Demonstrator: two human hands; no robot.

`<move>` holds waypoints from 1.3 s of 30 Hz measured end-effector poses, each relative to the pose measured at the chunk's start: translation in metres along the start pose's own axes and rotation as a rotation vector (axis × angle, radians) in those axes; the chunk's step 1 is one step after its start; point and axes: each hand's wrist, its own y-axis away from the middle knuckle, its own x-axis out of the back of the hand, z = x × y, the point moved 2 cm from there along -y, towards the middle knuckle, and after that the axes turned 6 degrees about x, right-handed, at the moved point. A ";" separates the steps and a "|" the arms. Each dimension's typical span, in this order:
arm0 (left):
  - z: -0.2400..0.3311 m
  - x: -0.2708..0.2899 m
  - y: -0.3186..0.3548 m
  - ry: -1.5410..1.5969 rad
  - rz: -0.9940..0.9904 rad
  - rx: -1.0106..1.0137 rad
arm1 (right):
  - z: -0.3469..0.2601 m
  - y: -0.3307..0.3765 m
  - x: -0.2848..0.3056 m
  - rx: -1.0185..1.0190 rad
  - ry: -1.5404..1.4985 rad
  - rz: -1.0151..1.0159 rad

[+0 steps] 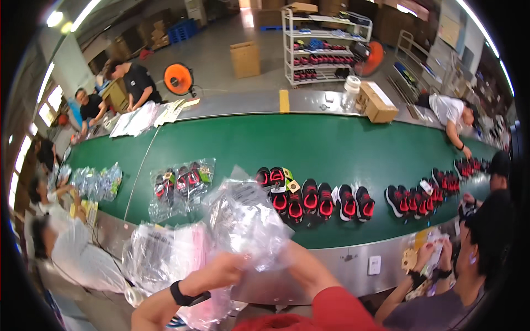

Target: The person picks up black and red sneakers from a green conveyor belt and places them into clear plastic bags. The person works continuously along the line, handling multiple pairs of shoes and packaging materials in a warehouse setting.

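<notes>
A crumpled clear plastic bag [237, 212] is held up in front of me over the near edge of the green conveyor belt. My left hand [238, 263], below a black wristband, is closed on the bag's lower edge. My right hand [280, 257] grips the same bag from the other side; its fingers are mostly hidden by the plastic. Just left of my hands, a pile of clear plastic bags [160, 251] lies on the metal edge. Behind the held bag and to its right, black and red sneakers [317, 199] stand in pairs, some with tags.
Bagged sneakers [185, 182] lie left of the held bag, and more black and red sneakers [422, 198] stand farther right. Co-workers sit and stand on both sides of the conveyor belt [232, 140]. A cardboard box [377, 102] sits on the far ledge; a shoe rack [320, 52] stands beyond.
</notes>
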 end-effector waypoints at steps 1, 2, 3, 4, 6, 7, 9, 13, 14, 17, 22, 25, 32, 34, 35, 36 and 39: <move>-0.041 0.018 0.005 -0.035 0.214 0.073 | -0.010 -0.015 -0.005 0.055 0.008 -0.076; -0.085 0.028 0.011 -0.049 0.457 0.156 | -0.018 -0.025 -0.006 0.043 0.003 -0.115; -0.102 0.055 0.004 -0.103 0.704 0.137 | -0.026 -0.025 0.001 -0.066 -0.042 -0.065; -0.104 0.075 -0.005 0.016 0.833 0.348 | -0.031 -0.024 0.008 -0.184 -0.087 -0.008; -0.131 0.097 -0.008 0.092 0.903 0.360 | -0.049 -0.034 0.054 -0.118 -0.215 0.207; -0.139 0.100 -0.010 0.096 0.889 0.363 | -0.057 -0.023 0.085 0.034 -0.332 0.337; -0.146 0.106 -0.010 0.273 0.880 0.357 | -0.037 -0.016 0.121 0.100 -0.351 0.627; -0.139 0.121 -0.025 0.340 0.870 0.276 | 0.087 -0.018 0.126 -0.539 -0.074 0.326; -0.135 0.125 -0.035 0.362 0.875 0.214 | 0.119 -0.017 0.101 -0.602 0.047 0.159; -0.139 0.132 -0.038 0.349 0.864 0.225 | 0.141 -0.043 0.037 -0.638 0.290 -0.354; -0.160 0.119 -0.039 0.394 0.819 0.302 | 0.153 -0.071 -0.027 -0.750 0.342 -0.507; -0.176 0.116 -0.042 0.447 0.819 0.315 | 0.164 -0.042 0.000 -0.679 0.202 -0.137; -0.153 0.102 -0.085 0.669 0.698 0.341 | 0.148 0.032 0.121 -0.652 -0.845 0.541; -0.139 0.099 -0.086 0.664 0.716 0.308 | 0.133 0.067 0.140 -0.464 -1.047 0.777; -0.147 0.097 -0.079 0.661 0.733 0.313 | 0.099 0.063 0.159 -0.367 -1.230 0.862; -0.138 0.097 -0.075 0.645 0.751 0.319 | 0.068 0.062 0.174 -0.276 -1.407 0.944; -0.086 0.098 -0.088 0.679 0.707 0.271 | 0.028 0.091 0.173 -0.245 -1.421 0.818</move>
